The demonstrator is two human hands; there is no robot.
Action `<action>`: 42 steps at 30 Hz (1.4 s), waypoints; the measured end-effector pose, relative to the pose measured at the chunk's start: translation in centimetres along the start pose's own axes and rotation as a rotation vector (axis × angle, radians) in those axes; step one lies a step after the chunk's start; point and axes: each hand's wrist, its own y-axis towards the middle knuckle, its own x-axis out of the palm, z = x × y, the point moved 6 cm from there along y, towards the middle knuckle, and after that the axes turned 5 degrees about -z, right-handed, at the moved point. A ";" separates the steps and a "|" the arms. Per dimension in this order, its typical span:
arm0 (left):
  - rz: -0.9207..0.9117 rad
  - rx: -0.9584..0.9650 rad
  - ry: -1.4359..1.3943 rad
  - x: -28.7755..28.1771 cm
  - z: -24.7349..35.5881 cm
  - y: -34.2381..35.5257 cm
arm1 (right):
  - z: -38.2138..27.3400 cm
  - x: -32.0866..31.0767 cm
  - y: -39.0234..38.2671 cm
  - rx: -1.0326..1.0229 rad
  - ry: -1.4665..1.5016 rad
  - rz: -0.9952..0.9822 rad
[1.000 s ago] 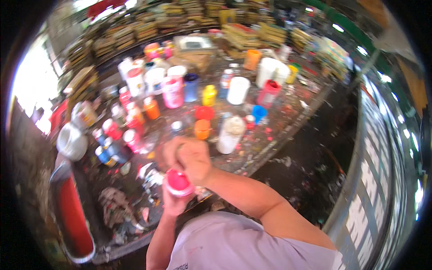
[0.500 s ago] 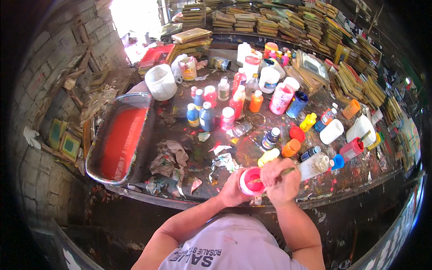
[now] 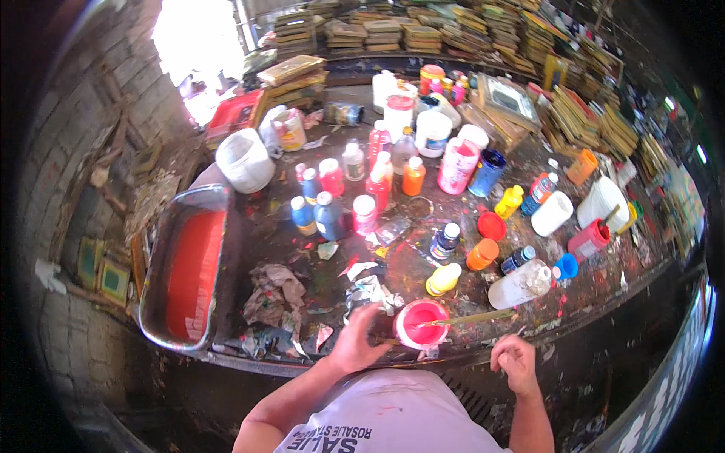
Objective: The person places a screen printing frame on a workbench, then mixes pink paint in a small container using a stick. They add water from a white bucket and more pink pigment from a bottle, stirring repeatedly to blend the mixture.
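Note:
A white tub of bright pink-red paint (image 3: 421,325) stands at the table's near edge. A flat stick (image 3: 479,318) leans in it, its free end sticking out to the right over the table. My left hand (image 3: 356,341) is just left of the tub, slightly blurred, with thumb and fingers apart and nothing in them. Off the table's near edge, to the right of the tub, hangs my right hand (image 3: 516,363), its fingers curled in with nothing visible in them. Beyond the tub is a pale yellow bottle (image 3: 444,279); a cloudy white bottle (image 3: 519,284) lies to its right.
A dark-rimmed basin of red liquid (image 3: 198,272) occupies the left end. Crumpled paper (image 3: 273,298) lies beside it. Several paint bottles, including a blue one (image 3: 329,217), and a white bucket (image 3: 245,160) stand farther back. Wooden frames (image 3: 423,38) are stacked along the back.
Both hands have come away from the tub: the left to its left, the right down and rightward. My right hand has let go of the stick, which now leans in the tub.

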 end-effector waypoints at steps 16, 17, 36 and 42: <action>0.298 -0.139 -0.124 -7.5 -2.7 2.4 | 16.8 1.7 -10.9 0.870 0.070 -0.577; 0.309 -0.115 -0.097 -7.5 -2.2 2.3 | 17.7 1.9 -10.5 0.879 0.023 -0.633; 0.542 -0.367 0.132 -8.5 2.4 -4.9 | 12.3 -13.0 -7.2 0.674 -0.065 -0.514; 0.603 -0.322 0.151 -8.2 4.4 -5.2 | 6.9 -16.2 -3.8 0.169 -0.077 -0.084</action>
